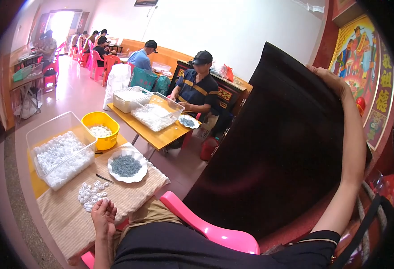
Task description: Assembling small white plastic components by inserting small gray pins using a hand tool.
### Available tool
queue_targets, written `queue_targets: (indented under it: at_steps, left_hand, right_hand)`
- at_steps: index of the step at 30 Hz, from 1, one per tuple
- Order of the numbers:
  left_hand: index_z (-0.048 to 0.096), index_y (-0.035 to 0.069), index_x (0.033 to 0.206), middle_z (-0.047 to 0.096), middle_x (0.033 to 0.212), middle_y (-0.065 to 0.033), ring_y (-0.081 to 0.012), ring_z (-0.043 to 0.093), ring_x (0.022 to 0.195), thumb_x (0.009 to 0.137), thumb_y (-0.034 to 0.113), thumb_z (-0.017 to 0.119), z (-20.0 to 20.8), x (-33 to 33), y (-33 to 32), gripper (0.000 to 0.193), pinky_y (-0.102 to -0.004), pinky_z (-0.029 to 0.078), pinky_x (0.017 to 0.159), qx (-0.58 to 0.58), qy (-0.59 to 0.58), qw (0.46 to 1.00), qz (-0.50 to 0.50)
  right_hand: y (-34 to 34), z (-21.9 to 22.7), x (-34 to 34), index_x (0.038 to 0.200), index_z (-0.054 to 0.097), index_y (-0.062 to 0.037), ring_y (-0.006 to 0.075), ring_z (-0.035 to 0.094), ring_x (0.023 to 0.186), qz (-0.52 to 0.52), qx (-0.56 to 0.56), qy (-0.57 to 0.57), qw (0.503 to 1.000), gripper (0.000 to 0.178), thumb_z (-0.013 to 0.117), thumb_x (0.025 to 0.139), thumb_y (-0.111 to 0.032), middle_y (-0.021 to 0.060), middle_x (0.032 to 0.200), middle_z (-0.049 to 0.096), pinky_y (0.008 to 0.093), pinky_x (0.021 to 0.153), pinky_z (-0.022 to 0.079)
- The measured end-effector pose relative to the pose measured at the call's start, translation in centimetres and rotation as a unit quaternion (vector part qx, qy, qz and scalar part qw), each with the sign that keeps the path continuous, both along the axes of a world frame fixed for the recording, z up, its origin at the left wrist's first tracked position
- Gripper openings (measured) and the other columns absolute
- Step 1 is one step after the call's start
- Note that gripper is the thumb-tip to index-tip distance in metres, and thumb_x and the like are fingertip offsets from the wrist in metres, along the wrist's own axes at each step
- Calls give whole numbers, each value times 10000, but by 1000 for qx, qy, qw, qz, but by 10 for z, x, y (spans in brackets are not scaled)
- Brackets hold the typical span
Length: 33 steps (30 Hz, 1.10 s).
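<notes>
My left hand (103, 217) is at the near edge of the cloth-covered table (62, 226), fingers curled together; what they hold, if anything, is hidden. Just beyond the fingertips lies a loose pile of small white oval pieces with holes (89, 195). A thin dark stick-like tool (105, 178) rests behind the pile. Right of it, a white scalloped plate (136, 178) carries a heap of tiny grey-blue parts (125, 166). Far to the right, my right arm is stretched out, its hand (329, 80) hooked over the upper edge of a large glossy dark panel (273, 148).
Behind the pile stand a clear bin (62, 152) of white pieces and a yellow tub (100, 130). A pink plastic chair (210, 228) is close by me. At the neighbouring table (161, 141), a seated person (199, 89) works beside clear bins. Several people sit farther back.
</notes>
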State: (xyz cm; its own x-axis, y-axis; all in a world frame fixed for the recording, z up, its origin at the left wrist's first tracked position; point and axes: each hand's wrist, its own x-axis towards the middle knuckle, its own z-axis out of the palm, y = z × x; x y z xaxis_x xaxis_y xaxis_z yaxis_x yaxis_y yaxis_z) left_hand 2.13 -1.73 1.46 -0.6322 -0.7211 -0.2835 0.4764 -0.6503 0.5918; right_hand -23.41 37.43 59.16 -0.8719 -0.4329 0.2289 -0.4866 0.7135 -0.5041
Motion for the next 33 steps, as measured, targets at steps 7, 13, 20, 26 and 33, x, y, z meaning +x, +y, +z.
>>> queue_targets:
  at_steps: [7,13,20,26,33]
  left_hand:
    - [547,114,973,625,820,-15,-117,624,719,883,123,635,1,3,2,126,-256,553,629,6,-12,1000,15]
    - [549,110,973,630,811,-18,-118,627,712,880,123,638,0,-2,1,129,-255,552,623,4,-7,1000,-7]
    - [555,110,981,636,833,-18,-120,628,726,877,129,643,-8,-4,3,139,-259,554,634,4,-21,1000,3]
    - [559,125,969,617,827,16,-100,607,751,878,150,638,-1,3,1,123,-254,540,661,17,-20,1000,15]
    - [556,118,981,630,852,-15,-115,618,743,872,122,646,1,2,-3,141,-261,551,648,24,10,1000,15]
  right_hand:
    - [-3,4,-4,1149,623,-6,143,579,942,-21,33,2,999,602,522,903,-545,72,1075,641,275,850,465]
    - [4,16,-3,1112,641,-9,147,590,880,-66,67,60,994,628,516,889,-583,72,1009,658,289,814,478]
    - [-35,17,-51,1260,555,-34,142,561,1047,-42,60,-20,997,523,447,961,-448,58,1197,597,262,979,408]
    - [-7,19,-86,1381,391,15,211,341,1328,179,82,-125,973,483,416,933,-162,70,1444,377,335,1118,262]
    - [-11,14,-78,1383,384,31,208,333,1350,189,-70,-219,955,457,381,939,-76,66,1456,377,339,1118,285]
